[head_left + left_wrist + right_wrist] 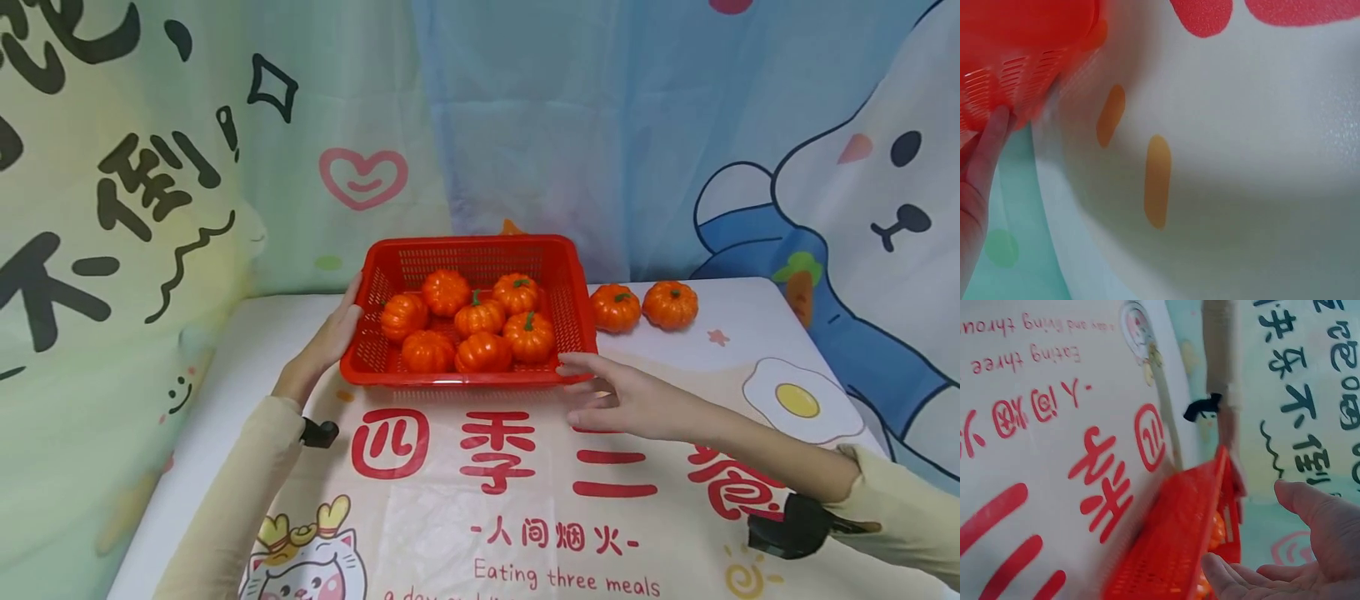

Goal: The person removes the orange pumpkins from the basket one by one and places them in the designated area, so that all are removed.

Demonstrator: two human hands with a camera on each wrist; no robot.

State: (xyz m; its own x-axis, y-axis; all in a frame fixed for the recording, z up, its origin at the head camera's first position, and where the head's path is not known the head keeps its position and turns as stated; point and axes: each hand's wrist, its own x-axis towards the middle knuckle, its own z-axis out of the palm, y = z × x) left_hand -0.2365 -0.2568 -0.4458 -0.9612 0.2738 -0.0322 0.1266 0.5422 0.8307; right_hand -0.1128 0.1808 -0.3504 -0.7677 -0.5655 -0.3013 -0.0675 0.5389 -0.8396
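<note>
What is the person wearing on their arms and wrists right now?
Both arms wear long, pale cream sleeves that end at the wrists. The left hand and right hand are bare: no gloves or rings visible. A small black device is strapped under each wrist, the left one and the right one.

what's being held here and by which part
The left hand rests straight-fingered against the left wall of the red basket, no curled grip. The right hand is open beside its front right corner, holding nothing.
</note>
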